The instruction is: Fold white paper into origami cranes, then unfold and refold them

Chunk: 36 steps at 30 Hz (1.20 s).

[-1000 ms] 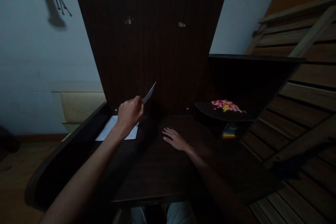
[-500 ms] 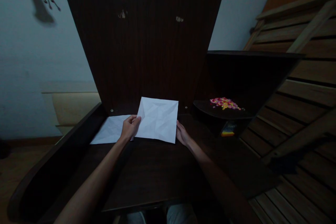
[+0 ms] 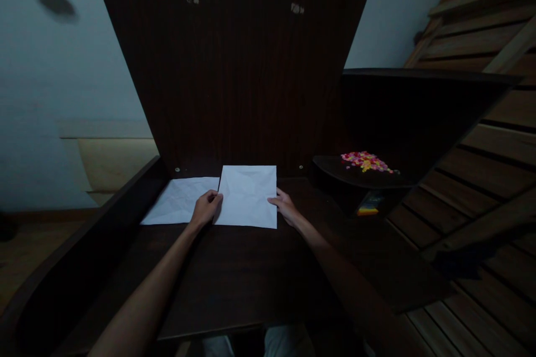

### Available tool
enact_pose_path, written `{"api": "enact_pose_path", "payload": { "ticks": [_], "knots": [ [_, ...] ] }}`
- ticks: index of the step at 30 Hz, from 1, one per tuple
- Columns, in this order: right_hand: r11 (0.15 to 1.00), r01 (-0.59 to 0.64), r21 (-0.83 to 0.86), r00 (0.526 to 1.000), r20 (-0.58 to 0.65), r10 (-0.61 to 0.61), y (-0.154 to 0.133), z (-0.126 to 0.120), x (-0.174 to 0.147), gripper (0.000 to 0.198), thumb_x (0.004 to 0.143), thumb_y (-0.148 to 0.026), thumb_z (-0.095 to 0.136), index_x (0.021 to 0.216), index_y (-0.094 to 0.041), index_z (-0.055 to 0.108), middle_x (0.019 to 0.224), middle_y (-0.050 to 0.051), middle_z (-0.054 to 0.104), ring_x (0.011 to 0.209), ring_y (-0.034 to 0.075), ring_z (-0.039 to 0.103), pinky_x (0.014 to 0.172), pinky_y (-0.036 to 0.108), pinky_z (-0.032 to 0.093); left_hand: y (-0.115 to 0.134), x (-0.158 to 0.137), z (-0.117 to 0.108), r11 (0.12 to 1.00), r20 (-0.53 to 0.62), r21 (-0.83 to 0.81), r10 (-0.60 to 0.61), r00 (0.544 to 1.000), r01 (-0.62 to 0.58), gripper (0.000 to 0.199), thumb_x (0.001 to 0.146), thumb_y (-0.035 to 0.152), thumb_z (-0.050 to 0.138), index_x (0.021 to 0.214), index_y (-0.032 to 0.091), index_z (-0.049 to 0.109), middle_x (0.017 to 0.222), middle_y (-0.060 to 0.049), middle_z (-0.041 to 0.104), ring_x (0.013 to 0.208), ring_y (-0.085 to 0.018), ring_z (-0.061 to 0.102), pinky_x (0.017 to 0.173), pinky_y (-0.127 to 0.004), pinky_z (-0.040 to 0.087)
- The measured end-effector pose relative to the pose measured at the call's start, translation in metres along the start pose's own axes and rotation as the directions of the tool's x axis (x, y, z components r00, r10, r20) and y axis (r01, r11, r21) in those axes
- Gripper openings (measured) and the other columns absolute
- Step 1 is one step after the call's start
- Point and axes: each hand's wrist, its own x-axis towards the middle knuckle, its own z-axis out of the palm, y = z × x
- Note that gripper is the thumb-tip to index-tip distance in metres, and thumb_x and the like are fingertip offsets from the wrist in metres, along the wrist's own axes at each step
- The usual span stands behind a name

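Note:
A creased white sheet of paper [image 3: 248, 196] is held up between my two hands over the dark desk. My left hand [image 3: 206, 207] pinches its left edge, thumb on the near face. At the right edge, my right hand [image 3: 287, 206] grips it with the thumb in front and the other fingers behind, partly hidden. A second creased white sheet [image 3: 178, 201] lies on the desk to the left, its right end close behind my left hand.
The dark desk [image 3: 234, 279] has a raised side panel [image 3: 84, 245] on the left and a tall back board [image 3: 234, 78]. On a corner shelf [image 3: 335, 170] at right lies a pile of small colourful pieces [image 3: 366, 162]. Wooden slats [image 3: 494, 150] stand farther right.
The held sheet has levelled and come slightly lower. My right thumb now rests on its front face, where before that hand was at the edge. The camera view has shifted a little.

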Motion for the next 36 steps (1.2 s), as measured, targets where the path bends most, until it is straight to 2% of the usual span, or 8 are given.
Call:
{"api": "enact_pose_path", "payload": {
  "ticks": [4, 7, 12, 15, 19, 24, 30, 36],
  "knots": [
    [1.000, -0.014, -0.022, 1.000, 0.011, 0.014, 0.003, 0.001, 0.000, 0.043, 0.068, -0.025, 0.063, 0.112, -0.021, 0.060, 0.097, 0.004, 0.073, 0.087, 0.023, 0.068, 0.076, 0.036, 0.055, 0.003, 0.000, -0.001, 1.000, 0.000, 0.023, -0.007, 1.000, 0.007, 0.025, 0.075, 0.042, 0.052, 0.076, 0.019, 0.060, 0.079, -0.003, 0.067, 0.080, -0.018, 0.063, 0.077, -0.027, 0.047],
    [1.000, -0.003, -0.011, 1.000, 0.002, 0.003, 0.005, 0.001, 0.001, 0.043, 0.068, -0.024, 0.063, 0.111, -0.020, 0.060, 0.096, 0.003, 0.073, 0.085, 0.023, 0.069, 0.076, 0.036, 0.055, 0.008, -0.002, 0.000, 1.000, 0.060, 0.021, 0.003, 0.998, -0.004, 0.025, 0.077, 0.042, 0.051, 0.078, 0.018, 0.060, 0.082, -0.004, 0.068, 0.081, -0.019, 0.063, 0.077, -0.028, 0.047],
    [1.000, 0.019, -0.001, 1.000, -0.009, -0.019, 0.006, 0.001, 0.002, 0.041, 0.068, -0.023, 0.063, 0.108, -0.019, 0.061, 0.095, 0.004, 0.073, 0.086, 0.024, 0.069, 0.077, 0.037, 0.055, 0.011, -0.003, 0.002, 1.000, 0.126, -0.003, -0.012, 0.992, 0.012, 0.031, 0.077, 0.040, 0.051, 0.094, 0.016, 0.063, 0.097, -0.007, 0.070, 0.089, -0.021, 0.064, 0.082, -0.030, 0.047],
    [1.000, 0.014, -0.005, 1.000, -0.013, -0.014, 0.006, 0.000, 0.002, 0.041, 0.068, -0.025, 0.063, 0.109, -0.020, 0.061, 0.097, 0.004, 0.073, 0.087, 0.024, 0.069, 0.079, 0.037, 0.055, 0.008, 0.000, 0.002, 1.000, 0.113, -0.002, -0.008, 0.994, 0.008, 0.030, 0.076, 0.041, 0.053, 0.089, 0.016, 0.064, 0.095, -0.006, 0.070, 0.090, -0.022, 0.064, 0.085, -0.031, 0.047],
    [0.999, 0.036, 0.017, 0.999, -0.018, -0.036, 0.003, 0.000, 0.001, 0.039, 0.069, -0.025, 0.064, 0.107, -0.020, 0.062, 0.098, 0.004, 0.073, 0.090, 0.025, 0.068, 0.081, 0.039, 0.054, 0.006, 0.001, 0.003, 0.976, 0.120, -0.196, -0.071, 0.990, 0.094, 0.030, 0.071, 0.043, 0.060, 0.085, 0.016, 0.064, 0.087, -0.006, 0.071, 0.080, -0.020, 0.065, 0.074, -0.029, 0.050],
    [0.995, 0.084, 0.048, 0.996, -0.042, -0.082, 0.000, 0.001, -0.001, 0.044, 0.063, -0.028, 0.073, 0.104, -0.020, 0.061, 0.096, 0.004, 0.073, 0.084, 0.023, 0.069, 0.078, 0.037, 0.055, 0.018, -0.006, 0.008, 0.868, 0.159, -0.454, -0.145, 0.977, 0.203, 0.047, 0.066, 0.044, 0.071, 0.102, 0.015, 0.063, 0.090, -0.008, 0.073, 0.075, -0.021, 0.067, 0.066, -0.030, 0.053],
    [0.993, 0.112, -0.045, 0.990, -0.077, -0.115, -0.004, -0.002, -0.004, 0.043, 0.055, -0.028, 0.081, 0.093, -0.018, 0.065, 0.091, 0.005, 0.073, 0.080, 0.021, 0.068, 0.074, 0.036, 0.056, 0.033, -0.016, 0.010, 0.860, 0.159, -0.446, -0.197, 0.967, 0.249, 0.045, 0.065, 0.043, 0.074, 0.095, 0.011, 0.067, 0.096, -0.013, 0.073, 0.079, -0.025, 0.068, 0.067, -0.033, 0.054],
    [0.997, 0.079, -0.003, 0.985, -0.151, -0.078, -0.008, -0.002, -0.004, 0.040, 0.050, -0.032, 0.084, 0.082, -0.015, 0.066, 0.080, 0.004, 0.073, 0.069, 0.019, 0.067, 0.064, 0.030, 0.053, 0.036, -0.020, 0.011, 0.862, 0.108, -0.471, -0.153, 0.982, 0.186, 0.057, 0.058, 0.052, 0.076, 0.092, 0.008, 0.069, 0.091, -0.014, 0.073, 0.074, -0.024, 0.067, 0.063, -0.032, 0.052]
  ]
}}
